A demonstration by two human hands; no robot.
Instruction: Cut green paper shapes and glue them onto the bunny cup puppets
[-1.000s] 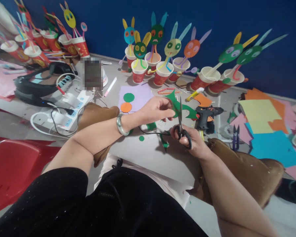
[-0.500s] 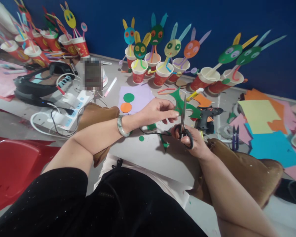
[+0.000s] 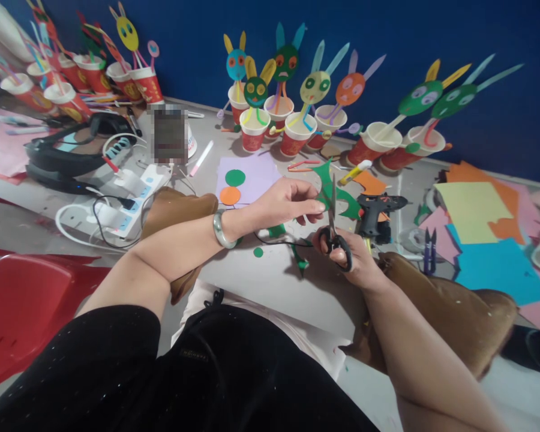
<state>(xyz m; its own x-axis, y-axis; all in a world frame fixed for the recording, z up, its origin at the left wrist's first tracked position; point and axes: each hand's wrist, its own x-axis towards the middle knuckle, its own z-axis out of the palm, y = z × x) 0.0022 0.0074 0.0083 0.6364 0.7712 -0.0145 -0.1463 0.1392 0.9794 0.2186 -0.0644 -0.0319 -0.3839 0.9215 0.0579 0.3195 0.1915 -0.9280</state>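
Note:
Between the thumb and fingers of my left hand [image 3: 299, 201] is an irregular piece of green paper [image 3: 347, 205] with curved cut-outs. My right hand [image 3: 353, 258] is closed round the black handles of the scissors [image 3: 332, 216], whose blades point up across the green paper. Left of my left hand, a green circle [image 3: 235, 177] and an orange circle [image 3: 230, 195] lie on lilac paper [image 3: 252, 168]. A small green disc [image 3: 258, 252] and a green scrap [image 3: 301, 261] rest on the table below.
Paper cups [image 3: 297, 135] with paper-faced figures line the back. A glue gun [image 3: 378, 210], purple snips [image 3: 429, 251] and coloured sheets [image 3: 499, 270] are at the right. A power strip [image 3: 137, 201] and a black headset [image 3: 67, 156] lie left. Brown cushions [image 3: 450, 312] sit under both forearms.
The green paper has tilted and shifted slightly within my left hand, its right end now lower and further left. The scissor blades have moved slightly left. Both hands stay nearly in place.

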